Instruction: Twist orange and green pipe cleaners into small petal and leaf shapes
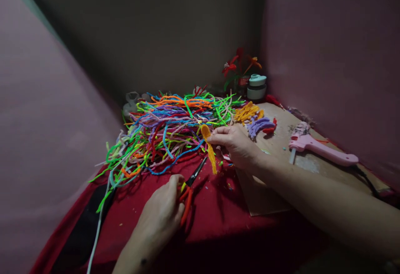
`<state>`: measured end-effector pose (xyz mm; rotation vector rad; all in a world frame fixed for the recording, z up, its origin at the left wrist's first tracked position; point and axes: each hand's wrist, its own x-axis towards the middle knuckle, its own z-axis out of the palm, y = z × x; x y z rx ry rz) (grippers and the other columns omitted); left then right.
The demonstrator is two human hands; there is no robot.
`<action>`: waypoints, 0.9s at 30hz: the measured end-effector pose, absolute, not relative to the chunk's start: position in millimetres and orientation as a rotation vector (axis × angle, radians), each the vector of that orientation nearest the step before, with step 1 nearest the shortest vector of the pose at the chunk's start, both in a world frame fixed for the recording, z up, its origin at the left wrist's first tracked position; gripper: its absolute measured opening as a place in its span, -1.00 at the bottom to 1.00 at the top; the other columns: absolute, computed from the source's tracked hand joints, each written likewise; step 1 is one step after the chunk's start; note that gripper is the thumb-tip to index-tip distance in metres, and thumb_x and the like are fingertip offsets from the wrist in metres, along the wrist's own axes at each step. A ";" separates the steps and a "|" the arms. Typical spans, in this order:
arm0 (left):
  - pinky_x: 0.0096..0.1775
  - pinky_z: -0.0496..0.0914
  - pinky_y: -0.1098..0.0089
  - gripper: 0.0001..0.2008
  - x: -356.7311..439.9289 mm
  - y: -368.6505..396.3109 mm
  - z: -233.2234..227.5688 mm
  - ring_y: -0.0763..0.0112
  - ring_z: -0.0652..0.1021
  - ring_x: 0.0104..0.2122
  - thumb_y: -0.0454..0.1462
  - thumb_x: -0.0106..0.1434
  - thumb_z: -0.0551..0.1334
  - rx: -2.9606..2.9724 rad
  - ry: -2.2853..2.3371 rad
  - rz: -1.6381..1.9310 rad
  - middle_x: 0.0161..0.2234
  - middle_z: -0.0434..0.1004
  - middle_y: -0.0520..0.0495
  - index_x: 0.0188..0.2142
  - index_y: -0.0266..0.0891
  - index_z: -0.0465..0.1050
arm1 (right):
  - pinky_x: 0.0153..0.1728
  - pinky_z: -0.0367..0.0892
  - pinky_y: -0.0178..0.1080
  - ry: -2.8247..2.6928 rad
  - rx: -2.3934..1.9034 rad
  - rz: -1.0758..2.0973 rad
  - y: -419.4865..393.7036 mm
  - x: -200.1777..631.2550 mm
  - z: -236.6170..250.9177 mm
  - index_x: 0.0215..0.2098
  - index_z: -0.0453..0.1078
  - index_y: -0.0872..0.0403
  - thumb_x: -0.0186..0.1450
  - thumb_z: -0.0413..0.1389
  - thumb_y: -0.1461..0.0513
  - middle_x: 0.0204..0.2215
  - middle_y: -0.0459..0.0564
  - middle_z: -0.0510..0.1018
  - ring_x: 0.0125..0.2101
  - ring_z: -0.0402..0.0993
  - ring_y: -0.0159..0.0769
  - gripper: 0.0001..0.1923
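My right hand point(229, 142) pinches a yellow-orange piece of pipe cleaner point(211, 154) near its looped upper end, and its tail hangs down over the red cloth. Lower and to the left, my left hand point(167, 203) grips a pair of scissors point(188, 188) by the red-orange and yellow handles. The dark blades point up and right, close to the hanging tail; whether they touch it I cannot tell. Behind both hands spreads a large heap of multicoloured pipe cleaners point(175, 119).
On a brown board point(278, 119) to the right lie orange shaped pieces point(248, 112), purple pieces point(261, 126) and a pink glue gun point(325, 149). Red flowers point(230, 66) and a mint-lidded container point(256, 87) stand at the back. A pale cord point(96, 232) runs down the left over the red cloth point(218, 219).
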<state>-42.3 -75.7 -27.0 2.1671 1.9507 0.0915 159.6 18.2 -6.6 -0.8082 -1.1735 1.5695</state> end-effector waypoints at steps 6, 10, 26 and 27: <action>-0.24 0.36 0.39 -0.65 -52.2 -85.1 -27.5 0.31 0.50 -0.22 -0.30 0.23 -0.01 2.510 1.868 0.490 -0.19 0.46 -0.12 0.01 -0.19 0.25 | -0.76 -0.01 -0.40 -1.227 -0.839 1.603 17.4 160.4 -5.8 -0.74 0.22 0.12 -0.03 0.14 0.30 -0.84 -0.18 0.27 -0.81 0.13 -0.54 -0.79; -0.41 0.35 0.40 -0.62 -44.2 -88.2 -17.7 0.30 0.49 -0.35 -0.34 0.23 -0.05 2.690 1.909 0.435 -0.33 0.44 -0.10 0.01 -0.20 0.30 | -0.76 -0.03 -0.40 -1.293 -0.809 1.625 18.5 161.0 -7.2 -0.74 0.23 0.11 -0.05 0.14 0.31 -0.85 -0.19 0.27 -0.82 0.14 -0.53 -0.81; -0.42 0.30 0.46 -0.61 -36.0 -92.1 -13.9 0.34 0.45 -0.31 -0.34 0.27 -0.04 2.676 2.007 0.129 -0.30 0.40 -0.08 0.08 -0.15 0.26 | -0.81 -0.03 -0.40 -1.347 -0.868 1.663 17.6 160.1 -7.8 -0.74 0.26 0.14 -0.05 0.16 0.32 -0.87 -0.19 0.26 -0.85 0.09 -0.55 -0.82; -0.43 0.29 0.45 -0.61 -36.6 -92.7 -14.0 0.34 0.45 -0.32 -0.33 0.28 -0.04 2.692 2.019 0.115 -0.31 0.39 -0.08 0.08 -0.16 0.26 | -0.82 -0.02 -0.40 -1.342 -0.871 1.675 17.8 160.1 -8.4 -0.74 0.26 0.14 -0.05 0.15 0.32 -0.87 -0.18 0.27 -0.85 0.09 -0.55 -0.82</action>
